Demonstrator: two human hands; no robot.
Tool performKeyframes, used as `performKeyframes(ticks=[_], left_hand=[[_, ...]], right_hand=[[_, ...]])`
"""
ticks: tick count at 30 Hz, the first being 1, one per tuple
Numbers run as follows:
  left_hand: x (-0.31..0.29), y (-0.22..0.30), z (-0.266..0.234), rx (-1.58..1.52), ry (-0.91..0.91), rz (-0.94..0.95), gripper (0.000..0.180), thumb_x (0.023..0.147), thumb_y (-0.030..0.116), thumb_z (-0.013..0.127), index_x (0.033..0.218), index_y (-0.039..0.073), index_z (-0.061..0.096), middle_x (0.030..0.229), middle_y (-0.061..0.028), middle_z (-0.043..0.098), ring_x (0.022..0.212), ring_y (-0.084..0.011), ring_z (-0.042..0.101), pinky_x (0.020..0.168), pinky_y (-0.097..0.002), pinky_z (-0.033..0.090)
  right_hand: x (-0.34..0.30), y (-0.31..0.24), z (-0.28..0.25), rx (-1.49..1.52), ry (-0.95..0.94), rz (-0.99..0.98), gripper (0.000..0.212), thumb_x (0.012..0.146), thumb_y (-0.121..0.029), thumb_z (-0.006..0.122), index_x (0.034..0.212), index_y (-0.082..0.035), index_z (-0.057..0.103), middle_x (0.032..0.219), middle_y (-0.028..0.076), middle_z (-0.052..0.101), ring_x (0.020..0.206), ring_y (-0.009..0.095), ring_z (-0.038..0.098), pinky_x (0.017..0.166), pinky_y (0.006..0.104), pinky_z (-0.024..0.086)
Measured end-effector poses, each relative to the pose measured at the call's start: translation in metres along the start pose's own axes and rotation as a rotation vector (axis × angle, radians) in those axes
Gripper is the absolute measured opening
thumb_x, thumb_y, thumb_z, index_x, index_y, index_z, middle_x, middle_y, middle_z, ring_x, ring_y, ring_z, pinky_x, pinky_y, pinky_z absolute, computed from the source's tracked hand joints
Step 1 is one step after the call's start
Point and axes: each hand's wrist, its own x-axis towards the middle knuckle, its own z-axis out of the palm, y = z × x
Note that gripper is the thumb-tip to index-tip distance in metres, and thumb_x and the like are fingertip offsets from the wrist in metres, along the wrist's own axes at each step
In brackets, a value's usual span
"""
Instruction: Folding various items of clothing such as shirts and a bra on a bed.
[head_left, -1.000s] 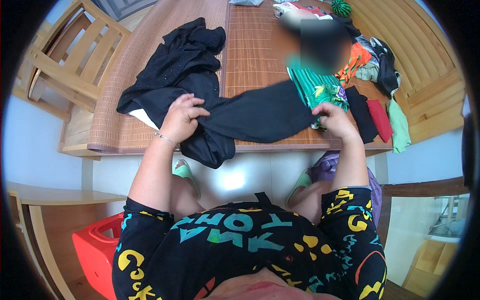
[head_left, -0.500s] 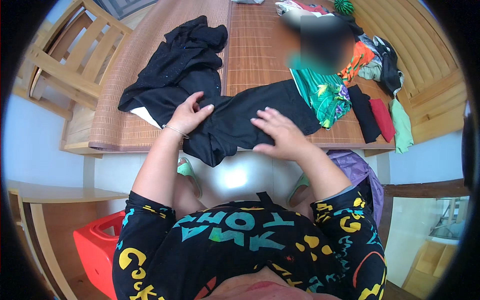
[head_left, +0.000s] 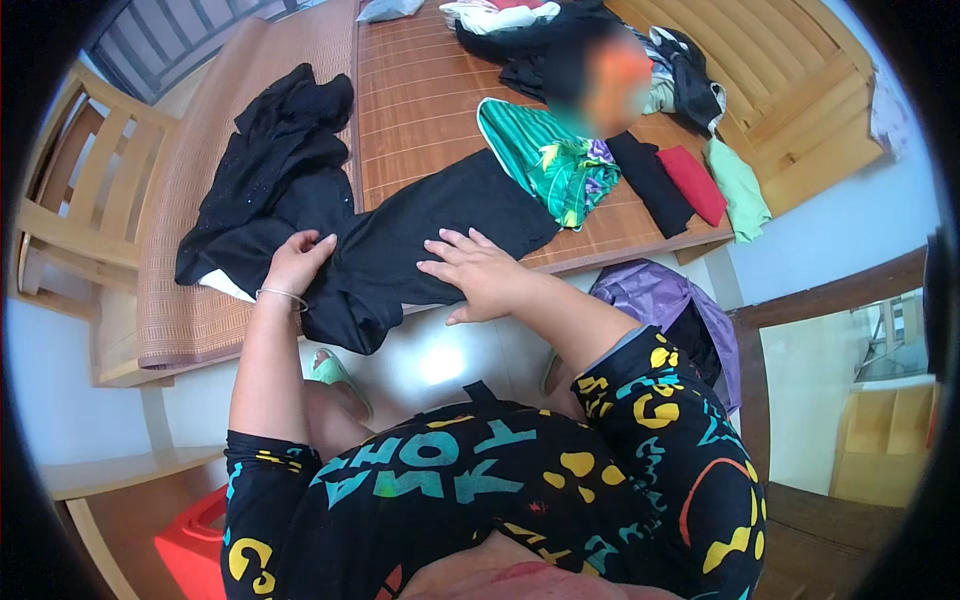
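Note:
A plain black garment [head_left: 440,215] lies stretched across the mat, its near end hanging in folds over the bed's front edge. My left hand [head_left: 293,270] rests at its left part, thumb and fingers closed on the cloth. Over the middle of the garment, my right hand [head_left: 478,275] lies flat with fingers spread. A black garment with small sparkles [head_left: 270,165] is heaped on the left, touching the plain one; a white bit of cloth [head_left: 226,285] shows from under it. At the right end lies a green flowered garment [head_left: 550,155].
Folded black [head_left: 650,185], red [head_left: 692,185] and green [head_left: 737,190] cloths lie in a row on the right. More clothes [head_left: 685,80] are piled behind. A purple bag [head_left: 650,290] stands below the bed's edge, a red plastic stool [head_left: 190,540] lower left.
The whole view has swung to the right, so the clothes sit farther left in it. My left thumb and fingers have drawn closer together; the right hand stays spread on the cloth.

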Motion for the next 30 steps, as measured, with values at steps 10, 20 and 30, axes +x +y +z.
performKeyframes(ticks=[10,20,30], left_hand=[[-0.030,0.029,-0.015,-0.163,-0.033,0.148,0.017,0.080,0.017,0.067,0.077,0.005,0.055,0.067,0.0020,0.057,0.058,-0.0080,0.052,0.053,-0.0214,0.044],[-0.060,0.055,-0.002,-1.178,-0.436,-0.071,0.018,0.084,0.014,0.064,0.100,0.007,0.057,0.089,-0.0089,0.064,0.078,-0.0187,0.065,0.064,-0.0300,0.056],[-0.056,0.060,0.017,-0.686,-0.531,0.189,0.050,0.086,0.011,0.062,0.131,0.004,0.041,0.129,-0.0101,0.049,0.118,-0.0203,0.049,0.097,-0.0323,0.042]], right_hand=[[-0.007,-0.004,-0.004,0.048,-0.046,0.007,0.076,0.069,-0.042,0.073,0.133,-0.013,0.044,0.144,0.014,0.031,0.137,0.033,0.021,0.110,0.0525,0.018],[-0.007,-0.024,-0.008,0.076,-0.078,-0.091,0.067,0.071,-0.043,0.071,0.124,-0.007,0.053,0.140,0.016,0.038,0.135,0.033,0.025,0.107,0.0552,0.023],[-0.013,-0.019,-0.017,-0.005,-0.089,-0.063,0.054,0.071,-0.050,0.068,0.097,-0.003,0.065,0.098,0.013,0.062,0.103,0.031,0.054,0.095,0.0451,0.039]])
